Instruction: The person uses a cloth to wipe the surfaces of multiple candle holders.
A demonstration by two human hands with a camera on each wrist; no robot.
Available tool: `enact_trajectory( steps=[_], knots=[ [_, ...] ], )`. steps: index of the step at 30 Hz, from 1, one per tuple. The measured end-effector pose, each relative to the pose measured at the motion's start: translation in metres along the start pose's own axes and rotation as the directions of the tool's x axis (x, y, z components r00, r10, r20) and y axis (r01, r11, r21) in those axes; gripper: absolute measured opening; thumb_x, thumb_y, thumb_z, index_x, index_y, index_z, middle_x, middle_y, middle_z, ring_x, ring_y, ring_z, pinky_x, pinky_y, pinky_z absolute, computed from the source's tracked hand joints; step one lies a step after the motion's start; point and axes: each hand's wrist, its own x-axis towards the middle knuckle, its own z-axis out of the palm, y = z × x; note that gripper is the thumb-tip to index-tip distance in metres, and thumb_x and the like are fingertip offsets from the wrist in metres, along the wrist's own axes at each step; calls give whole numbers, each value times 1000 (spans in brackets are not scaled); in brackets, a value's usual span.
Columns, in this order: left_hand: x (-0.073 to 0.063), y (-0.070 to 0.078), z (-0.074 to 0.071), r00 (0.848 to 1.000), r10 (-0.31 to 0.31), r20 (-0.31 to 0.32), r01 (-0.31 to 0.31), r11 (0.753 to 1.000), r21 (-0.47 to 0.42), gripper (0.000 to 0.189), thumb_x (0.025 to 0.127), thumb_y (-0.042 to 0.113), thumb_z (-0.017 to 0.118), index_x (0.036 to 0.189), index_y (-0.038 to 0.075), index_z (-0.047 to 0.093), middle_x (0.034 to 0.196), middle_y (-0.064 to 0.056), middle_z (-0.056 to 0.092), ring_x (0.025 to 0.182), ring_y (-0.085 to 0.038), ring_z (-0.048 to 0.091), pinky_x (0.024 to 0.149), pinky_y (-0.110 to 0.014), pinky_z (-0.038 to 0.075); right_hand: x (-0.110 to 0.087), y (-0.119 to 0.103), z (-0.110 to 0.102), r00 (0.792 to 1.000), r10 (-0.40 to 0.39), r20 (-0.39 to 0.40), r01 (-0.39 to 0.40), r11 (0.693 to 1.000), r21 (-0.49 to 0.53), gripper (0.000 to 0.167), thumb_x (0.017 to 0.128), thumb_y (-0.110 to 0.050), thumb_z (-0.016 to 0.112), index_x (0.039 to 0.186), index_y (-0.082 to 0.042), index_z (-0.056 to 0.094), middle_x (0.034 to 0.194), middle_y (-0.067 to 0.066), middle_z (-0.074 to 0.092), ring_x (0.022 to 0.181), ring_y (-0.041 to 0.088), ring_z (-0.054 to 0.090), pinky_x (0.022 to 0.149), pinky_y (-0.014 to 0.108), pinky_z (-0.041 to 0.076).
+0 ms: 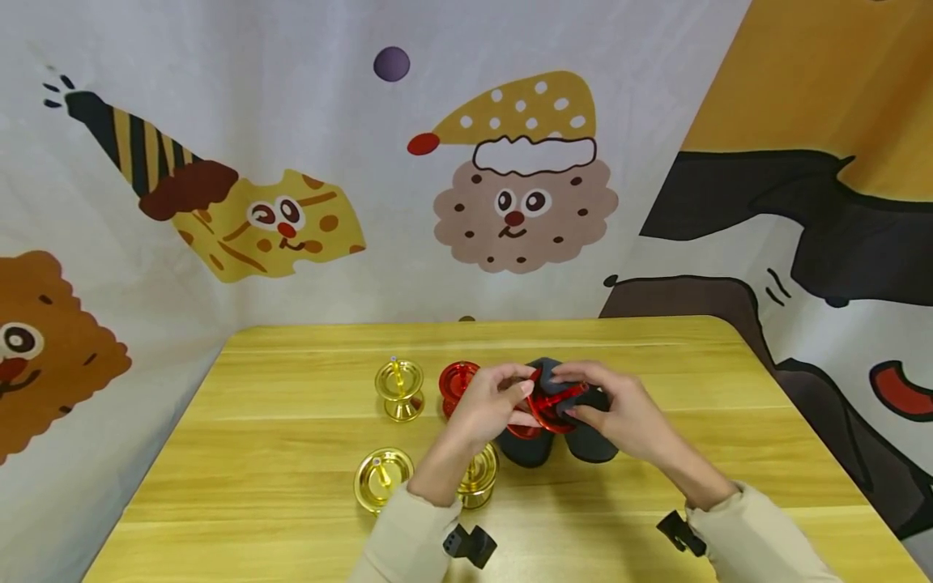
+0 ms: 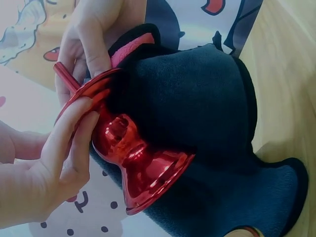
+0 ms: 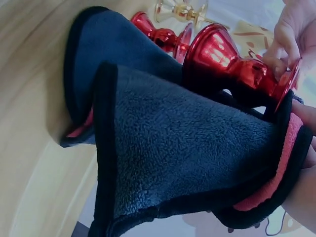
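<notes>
A shiny red candle holder (image 2: 133,143) with a flared foot and a thin red stem is held up over the table, tilted. My left hand (image 1: 483,407) pinches the rim of its dish between thumb and fingers. On the other side, my right hand (image 1: 628,414) grips a dark grey-blue cloth (image 3: 187,143) with black edging and a pink underside, close against the dish. The cloth hangs down in folds beside the holder. Part of the dish is hidden by the cloth and fingers in the head view.
Another red candle holder (image 1: 457,380) stands just left of my left hand, partly covered by it. Gold candle holders stand at the back left (image 1: 400,380), front left (image 1: 383,476) and beside my left forearm (image 1: 481,478). A printed curtain (image 1: 313,97) hangs behind the wooden table (image 1: 277,453).
</notes>
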Motion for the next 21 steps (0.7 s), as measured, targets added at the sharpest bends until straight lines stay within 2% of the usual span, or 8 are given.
enact_trajectory(
  steps=[7,15,21],
  knots=[
    [0,-1,1,1000,-17,-19,18,1000,15,27,95,2,45,119,-6,53,112,-17,54,80,-26,63,67,-32,55,-1,2,5,1000,-1,-2,2,999,37,48,70,12,71,112,-8,60,109,5,61,93,18,59,75,32,51],
    [2,-3,-2,999,-49,15,49,999,-15,30,95,5,46,122,-7,51,117,-20,53,84,-30,64,71,-33,55,-2,7,7,1000,29,-4,-28,991,134,44,73,11,69,112,-6,60,106,6,63,90,14,58,75,24,50],
    [2,0,-3,996,-84,23,85,995,-43,31,92,0,49,122,-9,50,112,-21,54,85,-32,63,72,-31,55,-4,8,2,998,56,21,-59,981,183,42,76,9,66,114,-6,59,107,7,62,93,13,59,76,23,50]
  ],
)
